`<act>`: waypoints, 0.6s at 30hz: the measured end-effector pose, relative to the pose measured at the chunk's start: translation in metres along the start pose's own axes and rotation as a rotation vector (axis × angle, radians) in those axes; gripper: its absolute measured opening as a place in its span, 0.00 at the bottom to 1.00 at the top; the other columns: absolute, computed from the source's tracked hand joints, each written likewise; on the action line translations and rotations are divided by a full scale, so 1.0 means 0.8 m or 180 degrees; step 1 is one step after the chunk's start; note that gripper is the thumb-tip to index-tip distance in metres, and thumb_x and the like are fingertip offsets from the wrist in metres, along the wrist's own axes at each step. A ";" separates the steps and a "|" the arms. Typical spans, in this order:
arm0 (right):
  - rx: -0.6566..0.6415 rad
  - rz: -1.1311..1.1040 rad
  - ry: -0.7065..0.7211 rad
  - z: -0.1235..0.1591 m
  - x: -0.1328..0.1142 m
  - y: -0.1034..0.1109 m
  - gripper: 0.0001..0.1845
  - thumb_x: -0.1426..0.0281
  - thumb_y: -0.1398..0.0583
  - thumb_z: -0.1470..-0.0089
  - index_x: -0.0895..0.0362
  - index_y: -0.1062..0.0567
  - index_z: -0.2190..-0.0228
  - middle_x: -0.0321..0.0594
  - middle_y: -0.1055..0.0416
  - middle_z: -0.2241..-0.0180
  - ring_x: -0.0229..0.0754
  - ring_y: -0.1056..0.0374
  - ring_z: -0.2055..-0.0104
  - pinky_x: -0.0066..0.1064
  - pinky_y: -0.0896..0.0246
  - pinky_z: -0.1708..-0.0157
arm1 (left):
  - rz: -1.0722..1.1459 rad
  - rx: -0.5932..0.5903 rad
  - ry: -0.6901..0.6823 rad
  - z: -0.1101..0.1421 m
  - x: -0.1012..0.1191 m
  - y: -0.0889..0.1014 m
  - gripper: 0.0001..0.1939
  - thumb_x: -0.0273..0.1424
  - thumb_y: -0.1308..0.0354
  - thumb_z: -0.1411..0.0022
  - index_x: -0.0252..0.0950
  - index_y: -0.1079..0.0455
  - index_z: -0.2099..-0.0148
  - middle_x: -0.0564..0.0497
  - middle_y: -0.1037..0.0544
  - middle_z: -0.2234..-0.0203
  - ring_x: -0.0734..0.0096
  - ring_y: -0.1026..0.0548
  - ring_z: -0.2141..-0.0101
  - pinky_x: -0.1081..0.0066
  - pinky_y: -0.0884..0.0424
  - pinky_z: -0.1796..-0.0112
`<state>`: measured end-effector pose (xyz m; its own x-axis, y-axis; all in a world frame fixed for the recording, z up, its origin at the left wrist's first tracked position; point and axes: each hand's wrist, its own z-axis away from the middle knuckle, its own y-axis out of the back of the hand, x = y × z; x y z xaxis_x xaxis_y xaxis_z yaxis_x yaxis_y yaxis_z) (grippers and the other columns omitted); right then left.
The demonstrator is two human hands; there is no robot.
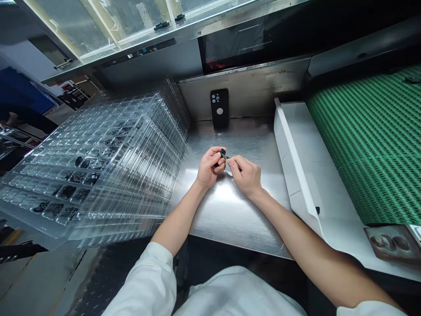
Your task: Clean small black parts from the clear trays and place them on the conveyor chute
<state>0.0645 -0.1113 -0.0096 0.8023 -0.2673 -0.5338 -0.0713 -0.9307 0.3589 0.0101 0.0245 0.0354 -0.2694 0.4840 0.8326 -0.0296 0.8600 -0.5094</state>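
Observation:
My left hand [208,167] is closed around a small round black plastic part [222,152], held up over the metal bench. Opposite it, my right hand [246,174] pinches a thin tool [227,157] with a narrow pointed tip, perhaps a small knife. The tip touches or nearly touches the black part; which of the two I cannot tell. My fingers hide most of the tool's handle and part of the piece. Both hands are close together above the middle of the brushed metal worktop [217,215].
To the left rises a tall stack of clear plastic trays [108,175]; the top one holds several black parts [95,163]. A black phone [219,108] leans upright against the back panel. On the right, a white guard [296,166] borders a green conveyor belt [375,145]. Another person's arm [26,116] shows far left.

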 end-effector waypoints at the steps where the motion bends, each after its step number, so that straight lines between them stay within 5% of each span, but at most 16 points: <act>1: 0.0009 0.0011 -0.0003 0.000 0.000 0.000 0.24 0.55 0.48 0.26 0.54 0.28 0.70 0.34 0.33 0.77 0.38 0.38 0.76 0.31 0.53 0.73 | 0.0001 0.0003 -0.0005 0.000 0.000 0.000 0.21 0.38 0.27 0.46 0.35 0.28 0.54 0.59 0.35 0.79 0.85 0.45 0.83 0.77 0.55 0.79; 18: 0.0039 0.0057 0.0023 -0.001 0.001 0.000 0.24 0.54 0.49 0.25 0.54 0.27 0.69 0.34 0.32 0.77 0.39 0.38 0.75 0.32 0.53 0.72 | 0.0014 -0.0021 0.0006 -0.001 -0.001 0.003 0.21 0.38 0.28 0.46 0.35 0.28 0.54 0.59 0.36 0.79 0.86 0.46 0.83 0.78 0.55 0.79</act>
<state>0.0656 -0.1112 -0.0093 0.8051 -0.2822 -0.5217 -0.0929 -0.9287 0.3589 0.0115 0.0263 0.0334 -0.2678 0.4879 0.8308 -0.0221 0.8590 -0.5115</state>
